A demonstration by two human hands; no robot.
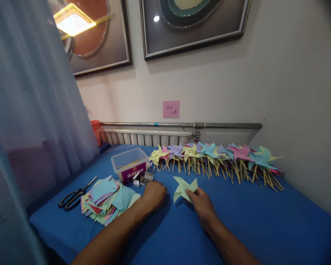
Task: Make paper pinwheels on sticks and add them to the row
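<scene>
My right hand (202, 206) pinches a pale green paper pinwheel (180, 189) between thumb and fingers, its blades folded in and no stick visible on it. My left hand (154, 194) is curled right beside a small open box (146, 179) of tiny metal pieces; its fingertips are hidden, so what it may hold does not show. A second small white box (137, 180) stands against the first. Just behind them is a clear plastic tub (129, 165) with thin wooden sticks inside. Left of my left forearm lies a heap of coloured paper pieces (107, 198).
Black-handled scissors (74, 197) lie at the left on the blue-covered table (237, 232). Many finished pinwheels on sticks (209, 158) are lined up along the back. Behind runs a metal pipe (226, 126) above a radiator (143, 138). A blue curtain (38, 92) hangs at the left.
</scene>
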